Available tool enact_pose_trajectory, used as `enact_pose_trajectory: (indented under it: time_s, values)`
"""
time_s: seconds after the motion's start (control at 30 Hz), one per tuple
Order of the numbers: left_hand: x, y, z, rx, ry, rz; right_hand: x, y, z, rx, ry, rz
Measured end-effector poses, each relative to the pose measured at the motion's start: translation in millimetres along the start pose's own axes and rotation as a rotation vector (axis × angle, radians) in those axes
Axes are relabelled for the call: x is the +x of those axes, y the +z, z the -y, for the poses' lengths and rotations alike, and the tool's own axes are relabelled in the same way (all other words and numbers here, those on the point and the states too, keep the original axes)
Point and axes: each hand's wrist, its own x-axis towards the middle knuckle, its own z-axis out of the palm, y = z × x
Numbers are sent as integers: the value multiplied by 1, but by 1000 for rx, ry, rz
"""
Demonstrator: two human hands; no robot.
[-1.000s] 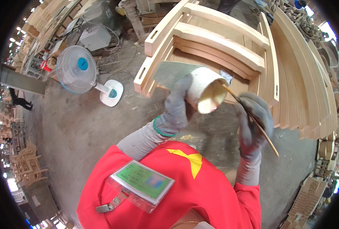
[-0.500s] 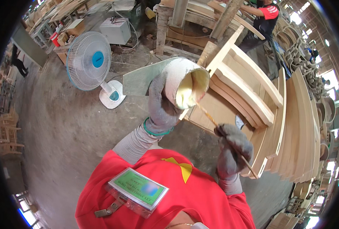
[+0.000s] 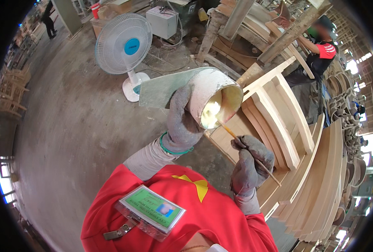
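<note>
My left hand [image 3: 181,122], in a grey glove, is wrapped round a white, crusted cylindrical pot [image 3: 211,86]. The pot is tilted, its mouth facing right, and pale creamy liquid [image 3: 211,110] lies inside. Between my right hand's gloved fingers [image 3: 253,159] is a thin wooden stick [image 3: 229,131], its tip at the lower rim of the pot and its other end sticking out below the hand. A flat grey-green panel [image 3: 163,90] extends leftward from behind the pot; whether the two are joined I cannot tell.
Pale wooden frames with curved rails [image 3: 275,122] stand just right of the pot, beside stacked curved boards [image 3: 317,180]. A fan [image 3: 125,46] is on the floor at the far left, near a grey box [image 3: 161,23]. Beyond the frames, a co-worker [image 3: 321,52] is at a wooden bench [image 3: 232,42].
The view has shifted, so the surroundings sit differently. My right hand has moved closer to the pot, and the stick's tip remains at its mouth. Both hands keep their hold.
</note>
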Motion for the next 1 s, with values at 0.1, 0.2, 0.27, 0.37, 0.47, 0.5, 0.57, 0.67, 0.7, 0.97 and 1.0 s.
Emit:
enact_pose_trajectory:
  time_s: [0.1,0.2,0.27,0.37,0.47,0.5,0.57,0.67,0.7,0.97,1.0]
  values:
    - [-10,7,11,145,104,-18,-4,-7,7,-50,41,34]
    - [-17,7,15,129,132,-179,-10,-12,15,-21,0,84]
    - [-23,5,14,309,186,-292,-12,-17,18,21,50,85]
    - [-34,9,17,452,207,-403,3,-21,15,27,207,19]
    - [-37,18,16,399,157,-349,29,-21,3,13,450,-79]
    - [-44,10,11,486,135,-479,39,-29,-5,85,503,-35]
    - [-58,-7,3,640,53,-737,58,-50,-24,171,561,70]
    - [-68,-3,-21,1081,76,-608,76,-65,-48,-76,532,190]
    - [-73,-2,-29,1375,119,-586,83,-61,-50,-203,540,254]
    - [-108,17,-74,2247,225,-587,86,-57,-74,-293,622,404]
    - [-109,19,-76,2307,213,-589,87,-56,-75,-308,624,413]
